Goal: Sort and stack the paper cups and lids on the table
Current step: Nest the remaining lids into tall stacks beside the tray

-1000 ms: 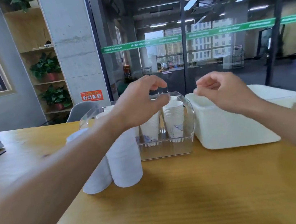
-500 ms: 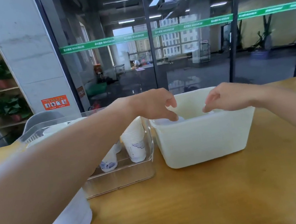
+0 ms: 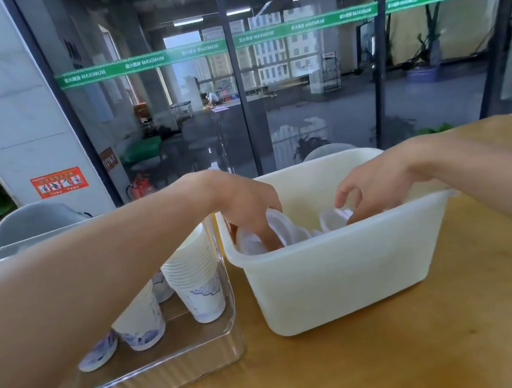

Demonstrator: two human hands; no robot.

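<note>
A white plastic bin stands on the wooden table and holds loose white lids. My left hand reaches down into the bin's left side, its fingers among the lids and their tips hidden behind the bin's rim. On the right side of the bin my right hand curls its fingers and thumb round a white lid. To the left, a clear tray holds stacks of white paper cups with blue print, partly covered by my left forearm.
The wooden table stretches out in front of and to the right of the bin. A glass wall with a green stripe runs behind the table. A grey chair stands at the far left edge, beside a shelf with plants.
Both hands have dropped from above the bin's rim down into it, among the lids. The view has moved closer to the bin and to the right.
</note>
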